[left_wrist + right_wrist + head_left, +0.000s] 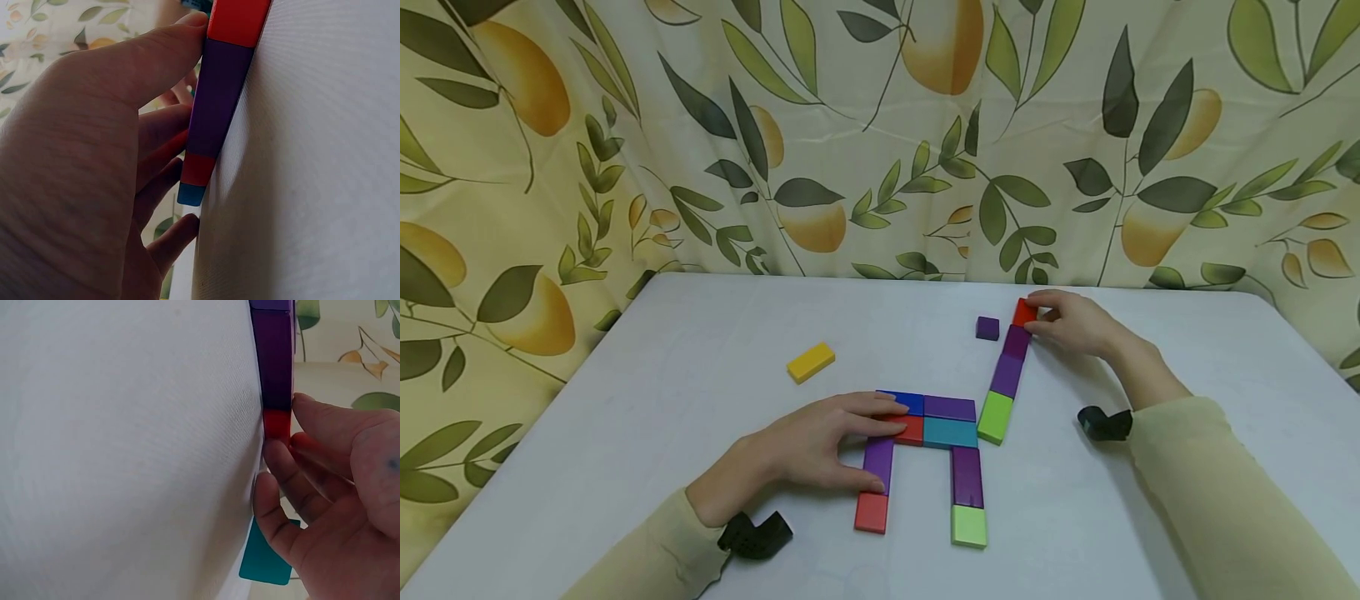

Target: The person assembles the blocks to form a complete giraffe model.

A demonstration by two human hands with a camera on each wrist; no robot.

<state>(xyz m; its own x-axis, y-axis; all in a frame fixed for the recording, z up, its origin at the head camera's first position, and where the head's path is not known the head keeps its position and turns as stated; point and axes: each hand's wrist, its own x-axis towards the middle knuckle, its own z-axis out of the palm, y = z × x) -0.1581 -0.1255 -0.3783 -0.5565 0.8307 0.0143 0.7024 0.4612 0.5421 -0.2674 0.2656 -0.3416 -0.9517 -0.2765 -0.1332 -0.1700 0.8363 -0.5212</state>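
Coloured blocks lie flat on the white table, edge to edge. My left hand (820,437) rests over the left side of the main group, fingers extended across a blue block (912,404) and a red block (912,431). Its thumb touches the purple block (878,467) below them. At the far end of a slanted row, my right hand (1075,323) pinches a red block (1023,312) between thumb and fingers. That block meets a dark purple block (1017,341), followed by a purple block (1007,376) and a lime green block (996,417).
A small dark purple block (987,327) lies left of the slanted row. Farther left is a yellow block (811,362). A teal piece (265,553) shows beyond the fingers in the right wrist view. A patterned curtain (880,142) hangs behind the table.
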